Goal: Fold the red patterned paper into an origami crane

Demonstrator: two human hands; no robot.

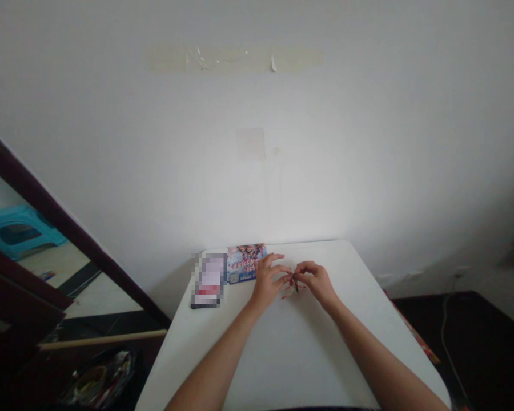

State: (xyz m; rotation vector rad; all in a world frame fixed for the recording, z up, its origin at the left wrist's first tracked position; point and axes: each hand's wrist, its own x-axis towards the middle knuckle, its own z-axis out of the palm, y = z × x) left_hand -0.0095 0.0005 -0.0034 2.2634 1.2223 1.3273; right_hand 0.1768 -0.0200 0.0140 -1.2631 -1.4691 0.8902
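Over the white table [278, 354] my two hands meet at a small red object [292, 281] with a thin dark part and spindly red-tipped ends. Its exact kind is too small to make out. My left hand [266, 281] pinches it from the left between thumb and a finger, while another finger sticks out above. From the right, my right hand [317, 281] grips it with thumb and forefinger, the other fingers curled. Fingertips cover part of the object. Just behind my left hand lies a colourful printed card [242, 265], partly hidden by it.
A phone [209, 281], blurred out, lies on the table's left side. The pale wall [257, 194] rises directly behind the table. At the left stand a dark-framed mirror [81, 228] reflecting a blue stool, and a dark bin-like container [100, 379] on the floor.
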